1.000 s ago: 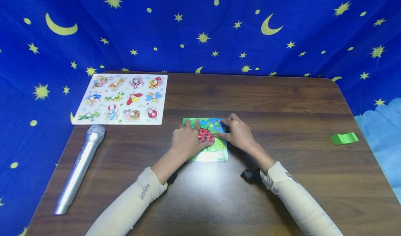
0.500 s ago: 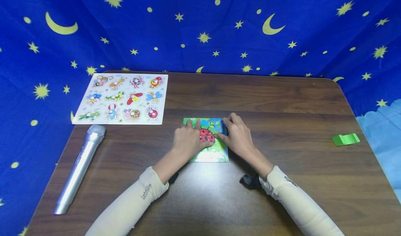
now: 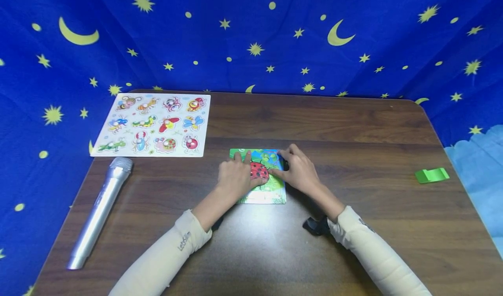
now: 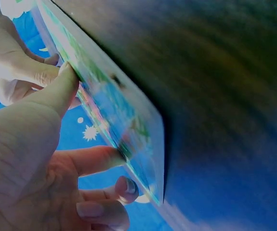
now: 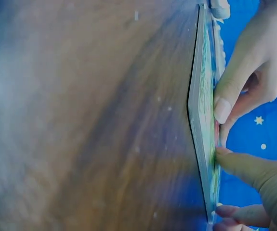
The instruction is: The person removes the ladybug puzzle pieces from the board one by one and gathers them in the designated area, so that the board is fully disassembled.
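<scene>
A small square jigsaw puzzle with a red, black-spotted ladybug on a green and blue background lies flat at the middle of the table. My left hand rests over its left part, thumb on the ladybug and index finger extended towards the top. At the upper right, my right hand has its thumb by the ladybug's right side and its other fingers at the corner. From the left wrist view, the puzzle board appears edge-on, with left thumb and index finger pressing its face. Part of the picture is hidden beneath the left hand.
A white insect peg puzzle lies at the back left. In front of it is a silver microphone. A bent green piece sits near the right edge of the wooden table. Behind hangs a blue starry curtain.
</scene>
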{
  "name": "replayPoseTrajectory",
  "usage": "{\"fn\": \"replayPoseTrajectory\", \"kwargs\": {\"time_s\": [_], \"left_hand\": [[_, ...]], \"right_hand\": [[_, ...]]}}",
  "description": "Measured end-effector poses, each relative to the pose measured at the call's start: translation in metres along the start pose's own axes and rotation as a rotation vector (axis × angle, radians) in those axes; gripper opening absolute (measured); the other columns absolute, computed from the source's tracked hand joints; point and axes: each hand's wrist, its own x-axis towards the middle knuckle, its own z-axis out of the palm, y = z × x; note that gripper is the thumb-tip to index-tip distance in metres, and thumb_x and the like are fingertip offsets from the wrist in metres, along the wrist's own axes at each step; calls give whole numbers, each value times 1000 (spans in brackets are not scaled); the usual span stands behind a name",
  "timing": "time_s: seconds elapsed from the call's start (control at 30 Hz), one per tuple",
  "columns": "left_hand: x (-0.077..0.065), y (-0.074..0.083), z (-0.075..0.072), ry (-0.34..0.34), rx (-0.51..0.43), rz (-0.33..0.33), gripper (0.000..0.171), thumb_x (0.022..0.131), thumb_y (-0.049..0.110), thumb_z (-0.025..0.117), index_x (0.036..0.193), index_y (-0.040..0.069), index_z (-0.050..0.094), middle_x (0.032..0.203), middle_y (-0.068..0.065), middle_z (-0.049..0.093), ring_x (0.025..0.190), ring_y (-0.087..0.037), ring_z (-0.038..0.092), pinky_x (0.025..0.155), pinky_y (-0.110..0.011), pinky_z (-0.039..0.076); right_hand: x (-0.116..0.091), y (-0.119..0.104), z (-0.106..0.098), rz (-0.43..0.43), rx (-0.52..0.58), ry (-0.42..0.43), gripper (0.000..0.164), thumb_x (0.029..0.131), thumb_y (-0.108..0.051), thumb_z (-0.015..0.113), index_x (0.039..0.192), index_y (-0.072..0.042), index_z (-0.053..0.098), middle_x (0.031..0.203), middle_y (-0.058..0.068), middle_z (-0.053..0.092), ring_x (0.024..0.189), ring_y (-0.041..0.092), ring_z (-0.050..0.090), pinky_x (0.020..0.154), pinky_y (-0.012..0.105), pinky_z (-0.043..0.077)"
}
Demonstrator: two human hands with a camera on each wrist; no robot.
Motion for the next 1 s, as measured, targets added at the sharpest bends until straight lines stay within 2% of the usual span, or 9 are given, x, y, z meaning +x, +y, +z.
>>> {"fn": "replayPoseTrajectory", "kwargs": {"time_s": [0.27, 0.57, 0.83, 1.0], "left_hand": [[-2, 0, -1, -10, -19, -2, 98, 83, 83, 45, 153, 15, 39, 132, -20, 60, 57, -13, 45, 46, -25, 35], [-3, 0, -1, -1, -43, -7, 97, 83, 82, 47, 153, 15, 39, 131, -20, 61, 50, -10, 35, 44, -24, 30], [-3, -1, 0, -8, -62, -1, 97, 83, 81, 48, 153, 14, 39, 132, -21, 60, 49, -11, 37, 45, -25, 32], [-3, -2, -1, -5, -77, -3, 97, 83, 81, 48, 153, 14, 39, 130, -20, 60, 49, -12, 40, 46, -26, 33]], "right_hand": [[-1, 13, -17, -26, 56, 41, 63, 77, -34, 86, 124, 4, 66, 107, 13, 57, 73, 18, 52, 61, 33, 45], [-16, 52, -46, 16, 23, 87, 60, 76, -29, 87, 122, 4, 67, 106, 12, 57, 79, 21, 53, 65, 35, 42], [-37, 89, -63, 58, -1, 131, 58, 76, -22, 87, 121, 8, 66, 99, 12, 54, 79, 21, 49, 63, 32, 36], [-50, 108, -73, 117, -17, 119, 58, 79, -24, 84, 125, 6, 65, 96, 10, 49, 81, 21, 45, 66, 33, 33]]}}
